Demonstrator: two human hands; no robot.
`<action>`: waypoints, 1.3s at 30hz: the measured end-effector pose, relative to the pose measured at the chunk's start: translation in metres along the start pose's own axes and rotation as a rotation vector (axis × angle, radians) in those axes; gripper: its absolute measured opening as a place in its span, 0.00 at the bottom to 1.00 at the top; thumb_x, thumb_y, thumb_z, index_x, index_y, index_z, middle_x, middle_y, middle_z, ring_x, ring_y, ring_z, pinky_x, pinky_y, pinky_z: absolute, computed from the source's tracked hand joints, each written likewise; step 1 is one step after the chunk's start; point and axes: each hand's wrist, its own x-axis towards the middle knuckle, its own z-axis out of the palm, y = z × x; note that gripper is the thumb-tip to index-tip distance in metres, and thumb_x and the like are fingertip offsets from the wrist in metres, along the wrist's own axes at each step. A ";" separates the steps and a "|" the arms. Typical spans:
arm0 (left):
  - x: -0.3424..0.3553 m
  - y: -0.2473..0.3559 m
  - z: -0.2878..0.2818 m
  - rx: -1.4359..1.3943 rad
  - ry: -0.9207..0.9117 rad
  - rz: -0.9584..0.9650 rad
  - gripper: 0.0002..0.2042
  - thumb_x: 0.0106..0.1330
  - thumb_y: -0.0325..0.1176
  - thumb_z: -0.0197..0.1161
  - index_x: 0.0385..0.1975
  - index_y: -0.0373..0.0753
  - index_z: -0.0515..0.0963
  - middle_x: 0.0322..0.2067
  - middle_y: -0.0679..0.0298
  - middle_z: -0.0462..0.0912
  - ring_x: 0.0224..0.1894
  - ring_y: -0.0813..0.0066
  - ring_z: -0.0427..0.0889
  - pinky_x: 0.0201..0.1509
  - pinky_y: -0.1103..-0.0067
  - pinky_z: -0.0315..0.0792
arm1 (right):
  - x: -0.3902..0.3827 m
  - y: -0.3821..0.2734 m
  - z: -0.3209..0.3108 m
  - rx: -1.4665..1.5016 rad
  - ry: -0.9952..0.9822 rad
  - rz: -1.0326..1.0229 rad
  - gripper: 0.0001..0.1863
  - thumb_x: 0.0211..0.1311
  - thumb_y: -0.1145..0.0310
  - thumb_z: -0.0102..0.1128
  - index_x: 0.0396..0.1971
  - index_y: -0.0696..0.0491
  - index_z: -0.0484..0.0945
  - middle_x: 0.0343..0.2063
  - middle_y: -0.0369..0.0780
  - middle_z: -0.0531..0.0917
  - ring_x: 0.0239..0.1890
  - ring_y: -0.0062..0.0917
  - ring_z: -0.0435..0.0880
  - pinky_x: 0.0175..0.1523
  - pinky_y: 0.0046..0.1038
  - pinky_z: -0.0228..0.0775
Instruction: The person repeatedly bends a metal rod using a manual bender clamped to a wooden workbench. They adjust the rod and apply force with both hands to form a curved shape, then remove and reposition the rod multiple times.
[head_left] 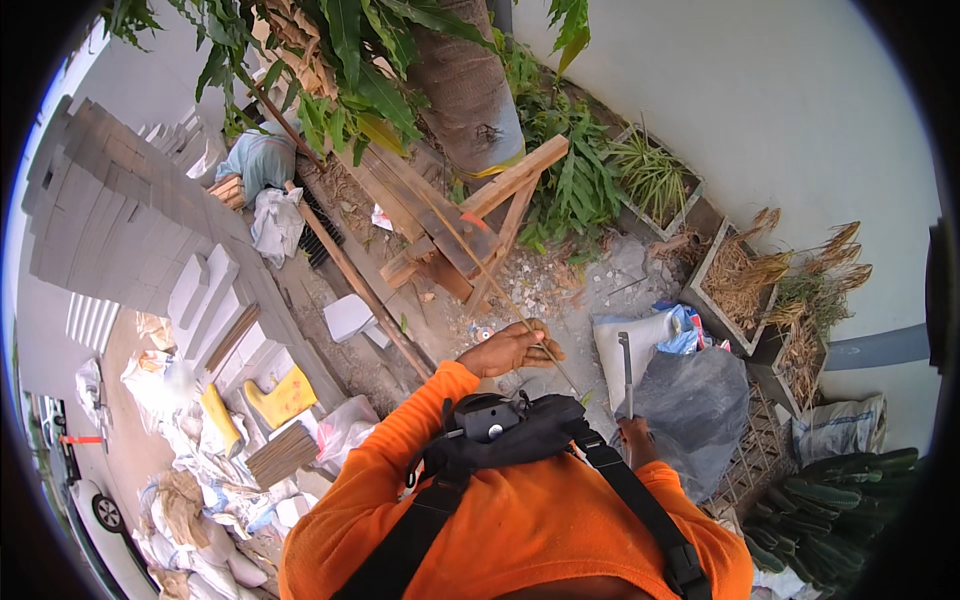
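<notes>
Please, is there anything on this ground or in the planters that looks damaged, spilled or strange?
Yes. The brown plant in one planter by the wall looks withered, while the spiky plant nearby is green. Also, pale fragments lie scattered on the ground beyond the left hand, like uncleared rubble.

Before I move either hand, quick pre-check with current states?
1. Slim grey metal tool gripped in right hand: ok.
2. Long thin brownish rod held in left hand: ok.
3. Tool and rod apart: ok.
4. Rod secured at brown wooden trestle: cannot tell.
5. Area beside trestle free of pale rubble: not ok, pieces scattered there.
6. Tool clear of grey plastic sheeting: cannot tell.
</notes>
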 end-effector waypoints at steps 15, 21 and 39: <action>0.017 -0.015 0.017 0.033 -0.059 0.040 0.08 0.84 0.38 0.45 0.52 0.43 0.67 0.51 0.55 0.82 0.63 0.55 0.80 0.68 0.64 0.75 | -0.106 -0.034 0.002 -0.284 -0.070 -0.322 0.11 0.58 0.65 0.70 0.24 0.57 0.81 0.15 0.38 0.78 0.14 0.25 0.75 0.18 0.34 0.64; 0.018 -0.015 0.005 0.090 -0.016 0.105 0.08 0.84 0.37 0.45 0.54 0.43 0.68 0.51 0.58 0.81 0.64 0.53 0.80 0.70 0.60 0.74 | -0.109 -0.041 0.006 -0.285 -0.069 -0.336 0.11 0.58 0.65 0.69 0.24 0.57 0.81 0.14 0.38 0.77 0.14 0.25 0.75 0.19 0.34 0.65; 0.000 -0.011 0.006 -0.168 -0.049 0.163 0.19 0.82 0.55 0.42 0.45 0.45 0.71 0.51 0.62 0.80 0.65 0.50 0.79 0.69 0.57 0.74 | -0.131 -0.071 -0.002 -0.217 -0.009 -0.510 0.12 0.59 0.64 0.68 0.21 0.55 0.81 0.12 0.37 0.75 0.15 0.25 0.76 0.21 0.35 0.67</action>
